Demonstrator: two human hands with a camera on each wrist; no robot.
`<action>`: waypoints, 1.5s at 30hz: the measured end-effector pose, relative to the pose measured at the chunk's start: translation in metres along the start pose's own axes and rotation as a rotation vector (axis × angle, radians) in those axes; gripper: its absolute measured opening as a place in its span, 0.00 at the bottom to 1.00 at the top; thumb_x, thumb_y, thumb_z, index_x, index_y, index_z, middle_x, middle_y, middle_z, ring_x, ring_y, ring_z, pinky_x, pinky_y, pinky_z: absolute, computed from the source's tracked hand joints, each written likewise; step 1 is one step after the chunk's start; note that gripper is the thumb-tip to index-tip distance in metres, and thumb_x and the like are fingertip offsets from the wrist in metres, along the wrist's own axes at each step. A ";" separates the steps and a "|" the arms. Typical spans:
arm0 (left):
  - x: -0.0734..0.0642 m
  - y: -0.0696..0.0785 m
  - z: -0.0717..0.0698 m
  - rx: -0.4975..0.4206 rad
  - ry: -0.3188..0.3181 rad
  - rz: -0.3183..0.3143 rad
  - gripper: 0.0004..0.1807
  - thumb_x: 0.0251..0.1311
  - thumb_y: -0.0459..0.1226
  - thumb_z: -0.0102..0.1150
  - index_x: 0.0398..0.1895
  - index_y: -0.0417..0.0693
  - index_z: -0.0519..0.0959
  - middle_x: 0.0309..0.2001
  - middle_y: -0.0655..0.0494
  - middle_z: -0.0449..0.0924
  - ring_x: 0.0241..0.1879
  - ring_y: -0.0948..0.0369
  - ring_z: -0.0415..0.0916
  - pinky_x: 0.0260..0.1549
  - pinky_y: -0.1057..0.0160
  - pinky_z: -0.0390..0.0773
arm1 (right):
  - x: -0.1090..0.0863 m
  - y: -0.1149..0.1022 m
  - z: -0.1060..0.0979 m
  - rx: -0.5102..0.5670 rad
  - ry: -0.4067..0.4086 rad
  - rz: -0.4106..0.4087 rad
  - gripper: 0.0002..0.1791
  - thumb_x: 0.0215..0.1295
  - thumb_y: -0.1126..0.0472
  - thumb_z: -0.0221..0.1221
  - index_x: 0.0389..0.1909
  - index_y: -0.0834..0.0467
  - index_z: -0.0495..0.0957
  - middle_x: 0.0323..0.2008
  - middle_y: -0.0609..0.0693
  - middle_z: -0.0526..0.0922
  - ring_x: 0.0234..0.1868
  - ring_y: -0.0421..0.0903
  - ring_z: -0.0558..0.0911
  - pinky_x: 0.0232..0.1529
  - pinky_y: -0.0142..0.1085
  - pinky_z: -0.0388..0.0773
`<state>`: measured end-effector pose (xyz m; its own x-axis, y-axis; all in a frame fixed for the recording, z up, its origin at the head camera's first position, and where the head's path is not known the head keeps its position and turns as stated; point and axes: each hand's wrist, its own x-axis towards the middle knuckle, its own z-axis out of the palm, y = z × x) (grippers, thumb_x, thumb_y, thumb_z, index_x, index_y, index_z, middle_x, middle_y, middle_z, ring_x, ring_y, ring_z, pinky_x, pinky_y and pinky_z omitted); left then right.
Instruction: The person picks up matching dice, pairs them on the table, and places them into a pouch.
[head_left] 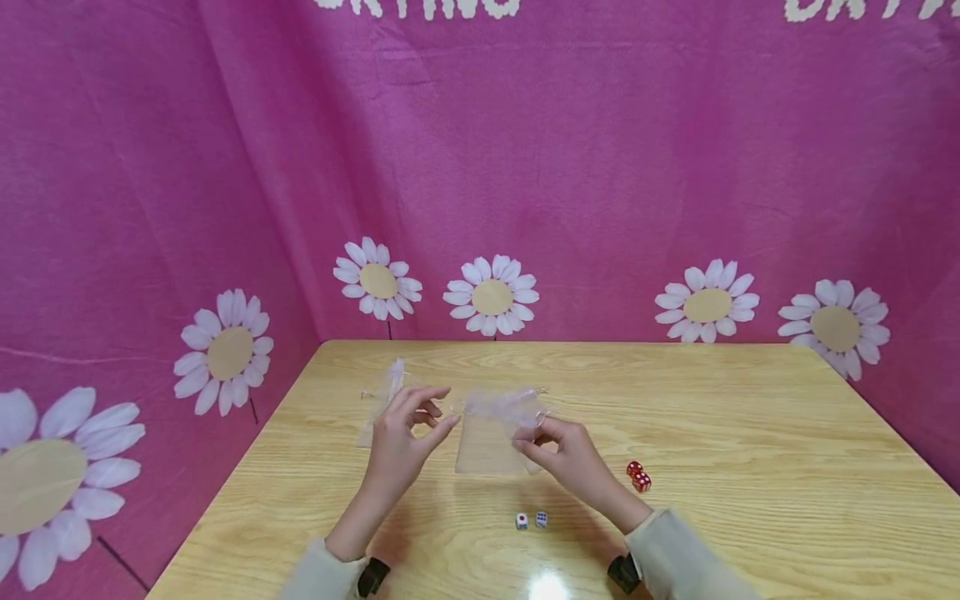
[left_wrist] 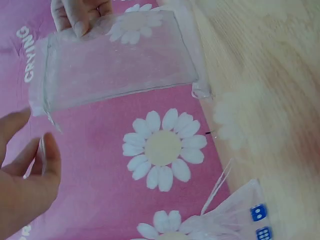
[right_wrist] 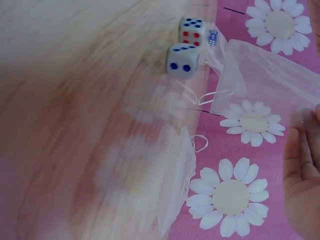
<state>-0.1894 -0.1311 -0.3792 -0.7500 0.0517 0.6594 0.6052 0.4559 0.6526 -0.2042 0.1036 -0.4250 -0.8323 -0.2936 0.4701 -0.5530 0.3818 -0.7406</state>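
Observation:
My right hand (head_left: 558,450) pinches a sheer white drawstring bag (head_left: 483,446) by its side, holding it above the table. The bag (left_wrist: 120,60) looks flat and see-through in the left wrist view, with a short cord hanging from one corner. Beside that corner is my left hand (head_left: 401,437), its thumb and fingers apart and slightly bent, with nothing plainly held. Behind the left hand a second sheer bag (head_left: 393,377) lies on the table; blue dice (left_wrist: 258,212) show at it in the left wrist view.
On the wooden table (head_left: 750,433), two white dice (head_left: 531,520) lie near the front, and red dice (head_left: 638,477) sit right of my right hand. More sheer fabric (right_wrist: 177,187) with a cord loop shows in the right wrist view. A pink flowered cloth (head_left: 600,167) hangs behind.

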 end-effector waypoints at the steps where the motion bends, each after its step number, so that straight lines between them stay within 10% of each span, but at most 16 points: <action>1: 0.000 0.000 -0.001 -0.030 -0.034 -0.037 0.17 0.50 0.29 0.71 0.46 0.41 0.84 0.39 0.49 0.81 0.33 0.59 0.78 0.35 0.66 0.84 | -0.001 0.001 0.001 -0.013 0.007 -0.046 0.03 0.62 0.61 0.65 0.32 0.57 0.83 0.31 0.50 0.87 0.34 0.32 0.81 0.30 0.29 0.79; 9: -0.010 -0.005 0.000 -0.048 -0.201 -0.141 0.07 0.53 0.30 0.69 0.36 0.45 0.87 0.36 0.52 0.86 0.32 0.69 0.79 0.34 0.72 0.82 | -0.002 0.008 0.007 -0.082 0.001 -0.331 0.05 0.55 0.71 0.67 0.29 0.58 0.82 0.27 0.49 0.85 0.29 0.36 0.80 0.29 0.30 0.80; 19: -0.025 -0.013 -0.003 0.049 -0.189 0.035 0.05 0.52 0.32 0.69 0.31 0.50 0.88 0.32 0.58 0.87 0.32 0.64 0.83 0.31 0.71 0.82 | -0.009 0.002 -0.006 -0.008 -0.075 -0.289 0.20 0.57 0.65 0.68 0.52 0.57 0.79 0.42 0.51 0.85 0.43 0.44 0.82 0.44 0.36 0.81; 34: -0.034 -0.023 -0.005 0.038 -0.246 0.198 0.06 0.50 0.27 0.70 0.31 0.45 0.87 0.30 0.54 0.86 0.29 0.64 0.83 0.30 0.75 0.81 | -0.006 0.005 -0.002 -0.040 -0.025 -0.548 0.12 0.50 0.74 0.68 0.34 0.56 0.85 0.32 0.47 0.87 0.36 0.41 0.82 0.41 0.25 0.79; 45: -0.031 -0.021 -0.005 0.042 -0.345 0.042 0.06 0.47 0.29 0.73 0.22 0.47 0.84 0.23 0.57 0.82 0.24 0.76 0.71 0.26 0.73 0.77 | -0.005 0.001 0.004 0.009 -0.077 -0.511 0.10 0.53 0.71 0.68 0.35 0.55 0.85 0.33 0.46 0.87 0.37 0.41 0.82 0.40 0.29 0.80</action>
<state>-0.1773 -0.1473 -0.4117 -0.7752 0.3652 0.5155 0.6312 0.4828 0.6071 -0.2004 0.1022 -0.4302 -0.4510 -0.5041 0.7365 -0.8875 0.1660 -0.4299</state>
